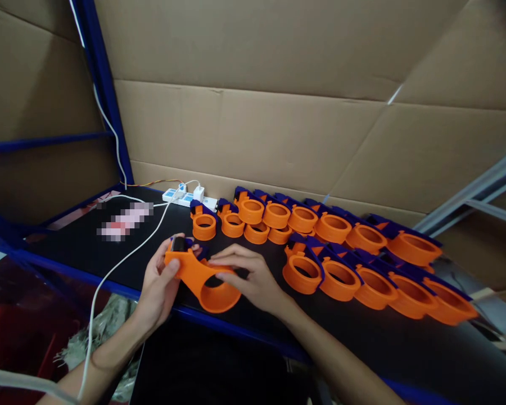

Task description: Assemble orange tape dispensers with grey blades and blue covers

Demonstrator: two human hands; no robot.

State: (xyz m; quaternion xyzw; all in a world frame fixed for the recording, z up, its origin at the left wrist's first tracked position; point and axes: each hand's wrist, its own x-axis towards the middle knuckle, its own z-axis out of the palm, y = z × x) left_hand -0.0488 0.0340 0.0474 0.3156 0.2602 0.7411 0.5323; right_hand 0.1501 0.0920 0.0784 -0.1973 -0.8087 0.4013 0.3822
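An orange tape dispenser [189, 270] with a black roller and some purple parts is held up over the front of the black tabletop. My left hand [159, 278] is closed around its roller end, thumb on the orange side. My right hand [248, 273] rests at its round ring, the fingers bent over the ring's upper edge and partly inside it. Just behind my hands stands another orange and purple tape dispenser [204, 225]. Part of the held dispenser's far side is hidden by my fingers.
Several finished-looking tape dispensers [339, 275] stand in rows on the right, some stacked. A white power strip [185, 198] lies at the back, its white cable [129, 256] running across the table's left side. Cardboard [253, 124] walls the back; a blue post [107, 84] rises at left.
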